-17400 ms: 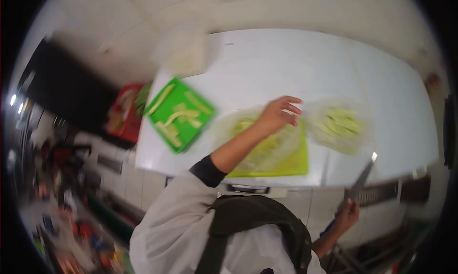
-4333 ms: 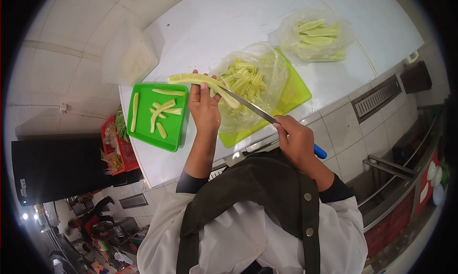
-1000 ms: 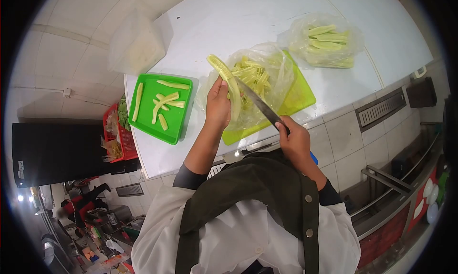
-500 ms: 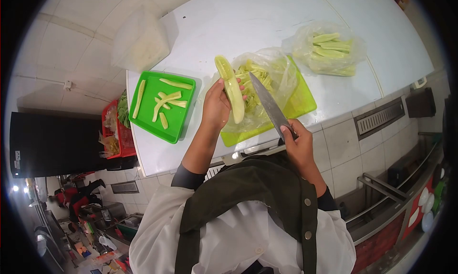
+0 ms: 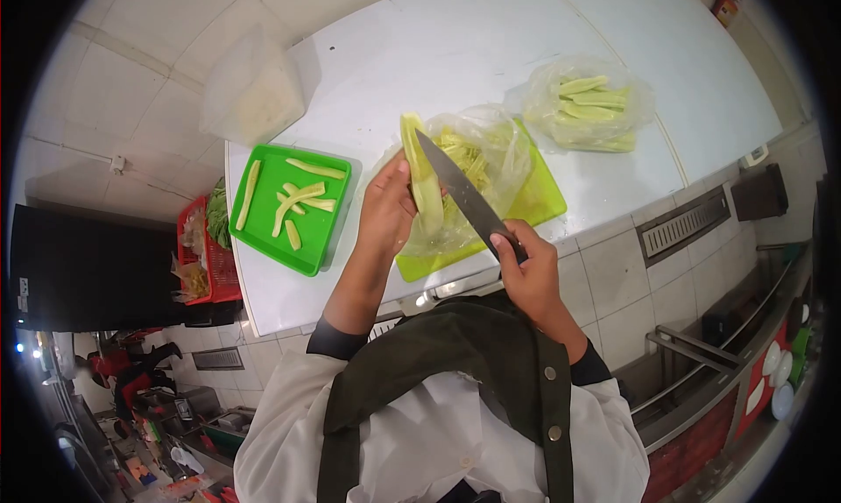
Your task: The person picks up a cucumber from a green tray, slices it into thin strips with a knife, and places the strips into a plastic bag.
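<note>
My left hand point(image 5: 386, 207) is wrapped round a long piece of peeled cucumber point(image 5: 427, 196), held up at a steep slant. In my right hand point(image 5: 533, 275) is the handle of a large kitchen knife point(image 5: 466, 192). Its blade points up and left, and the tip overlaps the cucumber's upper part in this view. Beneath both hands, an open clear plastic bag point(image 5: 511, 172) of pale green cucumber scraps point(image 5: 464, 159) lies on a yellow-green cutting board point(image 5: 548, 187).
To the left, a green tray point(image 5: 317, 251) holds several cucumber strips point(image 5: 302, 193). A tied clear bag point(image 5: 626, 100) of cucumber pieces lies at the right on the white table point(image 5: 420, 56). A translucent container point(image 5: 258, 95) stands back left. A red crate point(image 5: 223, 271) stands beyond the left edge; a person point(image 5: 131, 367) is farther off.
The knife has shifted left, its tip now at the cucumber's upper part. My left hand has turned the cucumber more upright. The whole view has shifted slightly.
</note>
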`<state>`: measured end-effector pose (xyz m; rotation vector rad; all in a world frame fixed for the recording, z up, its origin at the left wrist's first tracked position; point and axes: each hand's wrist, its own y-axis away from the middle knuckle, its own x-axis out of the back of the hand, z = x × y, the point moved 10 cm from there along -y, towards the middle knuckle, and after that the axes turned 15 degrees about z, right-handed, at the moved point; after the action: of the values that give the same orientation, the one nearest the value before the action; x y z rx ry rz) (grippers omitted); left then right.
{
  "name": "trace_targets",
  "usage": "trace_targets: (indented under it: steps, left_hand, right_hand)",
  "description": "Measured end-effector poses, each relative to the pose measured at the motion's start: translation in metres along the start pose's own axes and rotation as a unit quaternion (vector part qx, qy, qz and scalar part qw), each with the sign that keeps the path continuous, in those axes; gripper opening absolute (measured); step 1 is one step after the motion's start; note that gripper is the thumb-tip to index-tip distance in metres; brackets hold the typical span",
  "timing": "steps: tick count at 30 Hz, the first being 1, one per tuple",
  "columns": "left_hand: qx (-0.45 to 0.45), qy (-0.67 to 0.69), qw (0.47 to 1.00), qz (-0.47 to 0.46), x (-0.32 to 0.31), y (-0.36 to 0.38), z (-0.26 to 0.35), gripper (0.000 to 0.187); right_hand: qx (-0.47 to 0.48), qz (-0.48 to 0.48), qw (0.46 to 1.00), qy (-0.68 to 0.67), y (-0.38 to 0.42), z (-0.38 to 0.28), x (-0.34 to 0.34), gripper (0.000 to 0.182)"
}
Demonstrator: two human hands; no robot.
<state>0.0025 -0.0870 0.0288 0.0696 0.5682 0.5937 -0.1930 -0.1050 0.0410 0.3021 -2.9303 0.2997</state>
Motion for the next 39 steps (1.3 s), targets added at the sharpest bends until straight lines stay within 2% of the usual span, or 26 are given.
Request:
trace_targets:
  steps: [7, 10, 13, 16, 19, 25, 28, 31, 39]
  left_hand:
    - [0.052, 0.026, 0.997, -0.058, -0.009, -0.001, -0.010, 0.032]
    - [0.050, 0.055, 0.994, -0.078, -0.014, 0.000, -0.010, 0.033]
    - [0.025, 0.022, 0.999, -0.029, -0.011, -0.001, -0.005, 0.039]
    - [-0.050, -0.078, 0.994, 0.058, -0.001, -0.001, 0.008, 0.047]
    - [-0.084, -0.107, 0.988, 0.070, 0.003, -0.001, 0.014, 0.054]
    - [-0.124, -0.110, 0.983, 0.079, 0.006, 0.002, 0.021, 0.053]
    - [-0.124, -0.121, 0.980, 0.099, 0.004, 0.006, 0.026, 0.053]
    - [-0.121, -0.137, 0.978, 0.099, 0.005, 0.005, 0.026, 0.053]
    - [-0.156, -0.164, 0.970, 0.089, 0.008, 0.002, 0.025, 0.053]
  right_hand:
    - [-0.041, -0.005, 0.999, 0.018, 0.001, 0.005, 0.005, 0.014]
    - [-0.017, 0.015, 1.000, -0.003, -0.001, 0.000, 0.010, 0.014]
    - [0.037, 0.038, 0.998, 0.045, -0.001, -0.005, 0.018, 0.014]
    - [0.164, 0.092, 0.975, 0.116, -0.003, -0.041, 0.028, 0.011]
    - [0.167, 0.075, 0.969, 0.164, -0.004, -0.054, 0.027, 0.013]
    - [0.198, 0.065, 0.955, 0.213, -0.005, -0.059, 0.019, 0.017]
    - [0.194, 0.068, 0.953, 0.224, -0.005, -0.057, 0.018, 0.017]
    - [0.173, 0.061, 0.958, 0.220, -0.007, -0.056, 0.018, 0.009]
    - [0.181, 0.048, 0.956, 0.227, -0.007, -0.055, 0.013, 0.012]
